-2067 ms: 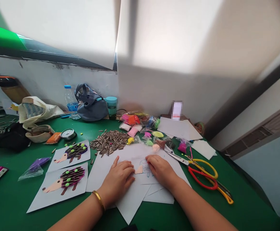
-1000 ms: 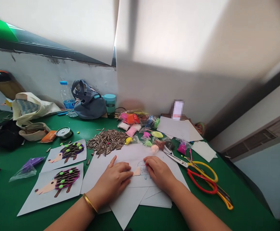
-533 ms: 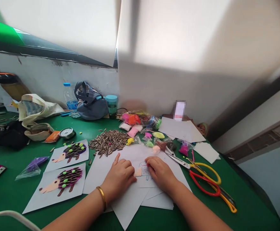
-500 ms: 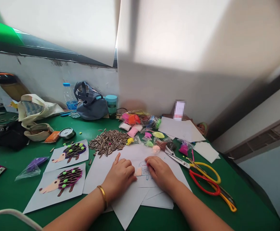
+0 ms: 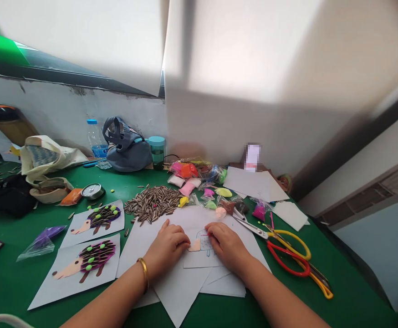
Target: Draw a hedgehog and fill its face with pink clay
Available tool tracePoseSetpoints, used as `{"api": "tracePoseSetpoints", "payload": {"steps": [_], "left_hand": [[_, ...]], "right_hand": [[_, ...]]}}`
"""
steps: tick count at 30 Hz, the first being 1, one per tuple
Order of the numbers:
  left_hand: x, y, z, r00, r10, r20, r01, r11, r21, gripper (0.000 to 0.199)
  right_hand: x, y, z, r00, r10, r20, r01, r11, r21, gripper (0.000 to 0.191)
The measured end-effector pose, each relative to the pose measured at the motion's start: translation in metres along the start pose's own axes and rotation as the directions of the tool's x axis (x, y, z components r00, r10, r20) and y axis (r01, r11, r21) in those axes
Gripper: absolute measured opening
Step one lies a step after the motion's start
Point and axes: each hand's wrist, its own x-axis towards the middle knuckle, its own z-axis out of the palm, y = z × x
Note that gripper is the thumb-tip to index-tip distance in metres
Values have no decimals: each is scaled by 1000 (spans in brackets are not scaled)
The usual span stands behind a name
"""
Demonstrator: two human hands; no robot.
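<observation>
A small white sheet (image 5: pixel 202 261) with a blue outline drawing lies on larger white papers, between my hands. A peach clay shape (image 5: pixel 195 246) is on the drawing's left part. My left hand (image 5: pixel 168 248) rests at the sheet's left edge, thumb and forefinger close together by the tip of the peach shape; what is between them is too small to tell. My right hand (image 5: pixel 226 243) lies over the sheet's right side, fingers bent together at the drawing's top, where a small reddish spot shows at the fingertips.
Two hedgehog pictures (image 5: pixel 87 264) lie at left. Behind the papers are a heap of sunflower seeds (image 5: pixel 154 202) and bagged coloured clay (image 5: pixel 187 187). Scissors (image 5: pixel 289 248) lie at right. A blue bag (image 5: pixel 127 150) and a bottle (image 5: pixel 98 146) stand by the wall.
My left hand has drawn back slightly to the left, with its fingers closer together, uncovering more of the peach shape and sheet. My right hand has barely moved. The view has shifted slightly.
</observation>
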Motion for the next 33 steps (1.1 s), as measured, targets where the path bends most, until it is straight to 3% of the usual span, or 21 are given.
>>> {"api": "tracePoseSetpoints", "payload": {"steps": [12,22,33], "left_hand": [[2,8,1,998,-67,-1,67,997,28,6],[4,-1,-2,999,-24,33,24,1000,-14,12],[3,2,2,999,-47,-17,47,999,-25,9]], "right_hand": [[0,-2,1,1000,6,-6,-6,1000,1,17],[2,-3,0,1000,18,-18,-18,1000,1,19],[1,-2,0,1000,10,-20,-10,1000,-1,17]]}}
